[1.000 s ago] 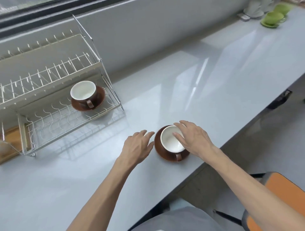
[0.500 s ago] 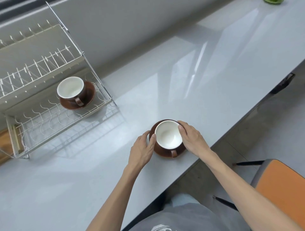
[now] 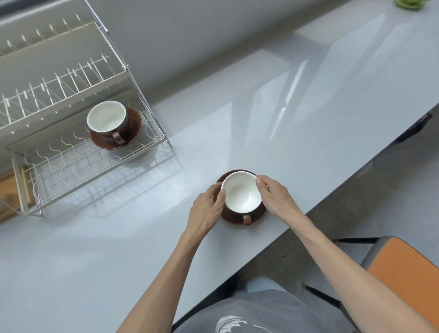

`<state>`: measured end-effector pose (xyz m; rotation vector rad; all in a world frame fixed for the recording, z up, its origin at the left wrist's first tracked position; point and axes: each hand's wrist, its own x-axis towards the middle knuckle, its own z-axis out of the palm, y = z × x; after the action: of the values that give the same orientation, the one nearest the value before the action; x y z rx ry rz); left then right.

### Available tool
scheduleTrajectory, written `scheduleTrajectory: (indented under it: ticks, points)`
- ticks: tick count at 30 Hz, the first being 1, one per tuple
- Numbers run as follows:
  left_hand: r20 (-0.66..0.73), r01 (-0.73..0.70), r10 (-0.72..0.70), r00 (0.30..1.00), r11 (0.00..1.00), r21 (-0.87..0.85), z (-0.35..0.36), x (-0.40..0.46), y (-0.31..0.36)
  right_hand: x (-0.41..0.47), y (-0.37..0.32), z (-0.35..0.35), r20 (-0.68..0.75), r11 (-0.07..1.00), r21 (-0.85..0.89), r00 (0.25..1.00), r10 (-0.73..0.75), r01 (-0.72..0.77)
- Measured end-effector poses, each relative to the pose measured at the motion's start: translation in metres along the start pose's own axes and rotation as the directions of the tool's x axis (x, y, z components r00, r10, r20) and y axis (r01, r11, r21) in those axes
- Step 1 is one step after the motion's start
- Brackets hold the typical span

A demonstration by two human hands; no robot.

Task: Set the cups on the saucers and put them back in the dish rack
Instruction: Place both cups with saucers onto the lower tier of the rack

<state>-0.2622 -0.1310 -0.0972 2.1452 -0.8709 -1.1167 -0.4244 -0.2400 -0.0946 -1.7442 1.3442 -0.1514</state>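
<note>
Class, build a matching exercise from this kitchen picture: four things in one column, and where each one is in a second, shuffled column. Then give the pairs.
1. cup in the rack
2. cup on the counter
3. orange chair
4. green dish

A. between both hands
B. far end of the counter
C. lower rack tier, on a saucer
D. on the floor, right of the counter

Pairs: 1-C, 2-A, 3-D, 4-B

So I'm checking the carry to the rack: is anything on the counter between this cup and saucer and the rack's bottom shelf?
Nothing visible: the counter between is bare. On the rack shelf, the other cup takes the right end.
</note>
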Motion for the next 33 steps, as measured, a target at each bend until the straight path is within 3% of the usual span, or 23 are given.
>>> scheduleTrajectory:
  ticks: [15, 33]
  points:
    - [-0.155, 0.088, -0.113, 0.981, 0.983, -0.16, -0.074, -0.013, -0.041, 0.017, -0.081, 0.05, 0.17, 0.986, -0.052, 0.974, -0.148, 0.159]
    - [-0.31, 0.177, -0.3, 0.902, 0.913, -0.369, -0.175, -0.043, -0.1, 0.026, -0.183, 0.14, 0.394, 0.93, -0.059, 0.864, -0.312, 0.362]
